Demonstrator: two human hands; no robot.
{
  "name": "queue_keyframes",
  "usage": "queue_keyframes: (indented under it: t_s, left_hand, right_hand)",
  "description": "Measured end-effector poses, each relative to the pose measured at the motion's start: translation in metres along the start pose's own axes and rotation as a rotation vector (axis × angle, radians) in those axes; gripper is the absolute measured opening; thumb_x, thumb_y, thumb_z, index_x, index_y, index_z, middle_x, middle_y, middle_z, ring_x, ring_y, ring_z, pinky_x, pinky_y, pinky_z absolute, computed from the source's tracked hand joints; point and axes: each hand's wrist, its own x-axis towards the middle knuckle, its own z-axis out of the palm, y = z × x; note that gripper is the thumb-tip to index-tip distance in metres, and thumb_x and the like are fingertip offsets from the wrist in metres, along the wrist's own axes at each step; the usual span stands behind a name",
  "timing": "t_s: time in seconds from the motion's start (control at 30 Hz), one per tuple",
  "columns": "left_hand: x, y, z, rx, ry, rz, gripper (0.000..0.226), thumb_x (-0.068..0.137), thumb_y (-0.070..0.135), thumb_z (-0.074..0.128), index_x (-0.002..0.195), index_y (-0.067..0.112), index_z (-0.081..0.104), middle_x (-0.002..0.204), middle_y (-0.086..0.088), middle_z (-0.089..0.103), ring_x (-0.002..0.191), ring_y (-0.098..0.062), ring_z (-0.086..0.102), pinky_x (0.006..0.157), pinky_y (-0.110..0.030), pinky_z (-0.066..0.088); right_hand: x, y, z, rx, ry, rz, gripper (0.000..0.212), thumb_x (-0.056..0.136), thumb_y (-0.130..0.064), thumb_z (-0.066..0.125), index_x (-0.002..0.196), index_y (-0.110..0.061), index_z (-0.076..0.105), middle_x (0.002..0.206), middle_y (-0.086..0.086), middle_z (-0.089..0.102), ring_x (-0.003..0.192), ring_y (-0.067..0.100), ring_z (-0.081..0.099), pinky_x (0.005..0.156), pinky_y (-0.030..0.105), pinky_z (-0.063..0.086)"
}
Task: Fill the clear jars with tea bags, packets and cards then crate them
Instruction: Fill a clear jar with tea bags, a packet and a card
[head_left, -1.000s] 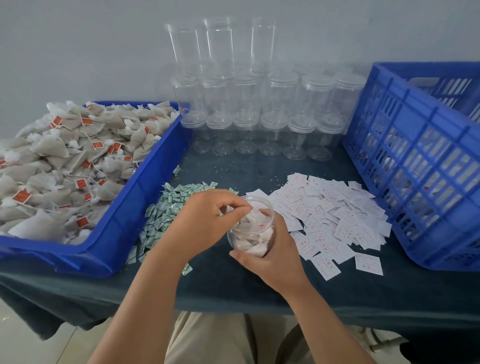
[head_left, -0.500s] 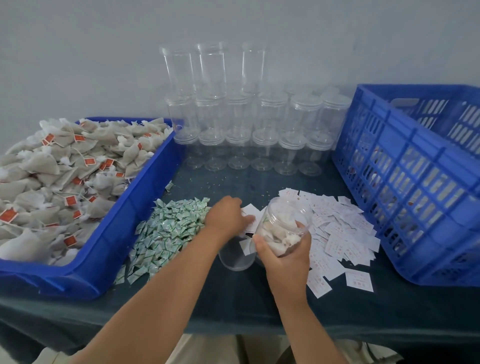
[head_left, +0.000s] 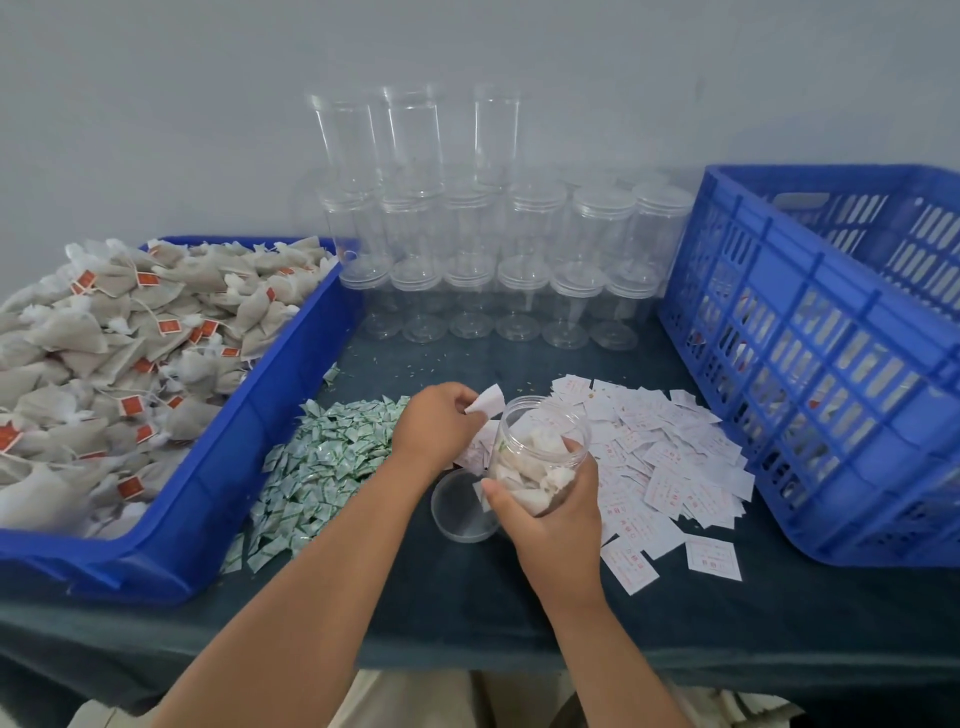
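Note:
My right hand (head_left: 553, 506) grips a clear jar (head_left: 535, 449) tilted toward the left, with tea bags inside and its mouth open. My left hand (head_left: 436, 423) pinches a white card (head_left: 485, 401) just left of the jar's mouth. The jar's clear lid (head_left: 460, 512) lies flat on the dark cloth below the jar. White cards with red print (head_left: 670, 457) are spread to the right, and small green packets (head_left: 322, 462) are heaped to the left. A blue tray (head_left: 218, 467) at the left holds a mound of tea bags (head_left: 114, 364).
Several empty clear jars (head_left: 483, 249) are stacked against the back wall. A tall blue slotted crate (head_left: 810, 364) stands at the right, close to the cards. The table's front edge (head_left: 727, 660) runs just below my forearms.
The jar went from upright to tilted and moved right. My left hand left the jar's mouth, reached to the cards and now holds one lifted beside the jar.

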Motion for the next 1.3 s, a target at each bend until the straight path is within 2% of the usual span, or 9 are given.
queue_keyframes:
  t_s: [0.17,0.37,0.47,0.57,0.67,0.83,1.03,1.17,1.3]
  left_hand:
    - [-0.004,-0.008,-0.009,-0.051,-0.042,-0.063,0.047,0.074,0.036,0.090,0.113,0.031,0.065,0.097,0.011,0.074,0.088,-0.011,0.070,0.074,-0.031,0.052]
    - [-0.020,-0.012,-0.025,-0.069,-0.029,-0.049,0.024,0.082,0.039,0.081,0.068,0.023,0.069,0.064,0.007,0.071,0.062,-0.012,0.065,0.060,-0.033,0.049]
    - [-0.032,0.001,-0.050,-0.159,0.015,0.043,0.023,0.100,0.040,0.065,0.084,0.029,0.077,0.078,0.014,0.077,0.066,-0.002,0.070,0.066,-0.032,0.055]
    - [-0.049,0.023,-0.079,-0.135,0.011,0.223,0.013,0.102,0.042,0.064,0.105,0.041,0.077,0.089,0.022,0.076,0.079,-0.006,0.072,0.065,-0.025,0.055]
    - [-0.066,0.043,-0.099,-0.054,-0.044,0.362,0.012,0.091,0.048,0.074,0.099,0.049,0.065,0.089,0.029,0.073,0.075,0.002,0.068,0.057,-0.010,0.045]
    - [-0.068,0.054,-0.101,0.206,-0.311,0.411,0.022,0.084,0.059,0.078,0.100,0.045,0.077,0.137,0.027,0.060,0.118,0.009,0.052,0.097,-0.022,0.040]
    - [-0.066,0.046,-0.093,0.032,-0.348,0.244,0.038,0.075,0.054,0.088,0.107,0.050,0.066,0.117,0.025,0.066,0.114,0.010,0.058,0.097,-0.028,0.052]
    - [-0.069,0.035,-0.080,-0.325,-0.082,0.125,0.018,0.091,0.055,0.072,0.104,0.043,0.070,0.104,0.031,0.071,0.094,0.013,0.066,0.072,-0.011,0.048]
    - [-0.082,0.005,-0.048,-0.176,0.151,-0.030,0.011,0.099,0.046,0.064,0.100,0.036,0.070,0.091,0.019,0.072,0.080,0.004,0.066,0.078,-0.030,0.054]
  right_hand:
    - [-0.001,0.000,-0.001,-0.012,-0.036,0.012,0.076,0.061,-0.054,0.094,0.121,-0.060,0.049,0.122,-0.023,0.071,0.113,0.001,0.071,0.095,0.033,0.059]
    - [-0.003,-0.002,-0.001,-0.042,-0.088,0.021,0.078,0.062,-0.053,0.095,0.125,-0.058,0.049,0.125,-0.027,0.069,0.115,0.000,0.069,0.098,0.036,0.059]
    - [-0.004,-0.001,0.000,-0.048,-0.129,0.024,0.079,0.062,-0.052,0.095,0.128,-0.047,0.052,0.124,-0.026,0.070,0.115,0.000,0.070,0.100,0.039,0.060]
    - [-0.006,-0.003,0.000,-0.086,-0.151,0.003,0.078,0.061,-0.057,0.095,0.125,-0.056,0.050,0.123,-0.030,0.068,0.113,-0.004,0.068,0.093,0.023,0.058]
    - [-0.007,-0.006,-0.001,-0.101,-0.173,-0.007,0.078,0.061,-0.057,0.094,0.121,-0.066,0.045,0.122,-0.036,0.066,0.112,-0.009,0.066,0.085,0.007,0.050]
    - [-0.009,-0.010,-0.001,-0.088,-0.215,-0.017,0.080,0.063,-0.049,0.096,0.126,-0.057,0.047,0.121,-0.035,0.067,0.110,-0.008,0.067,0.083,0.006,0.050]
    - [-0.011,-0.013,-0.001,-0.091,-0.210,-0.034,0.083,0.064,-0.048,0.096,0.124,-0.069,0.044,0.122,-0.040,0.065,0.110,-0.013,0.066,0.083,0.003,0.048]
    - [-0.010,-0.009,0.000,-0.080,-0.179,-0.054,0.081,0.062,-0.047,0.096,0.123,-0.067,0.046,0.123,-0.036,0.066,0.113,-0.011,0.065,0.084,0.004,0.048]
    - [-0.009,-0.004,-0.001,-0.040,-0.152,-0.052,0.082,0.063,-0.048,0.096,0.129,-0.056,0.047,0.126,-0.032,0.066,0.117,-0.006,0.066,0.090,0.011,0.052]
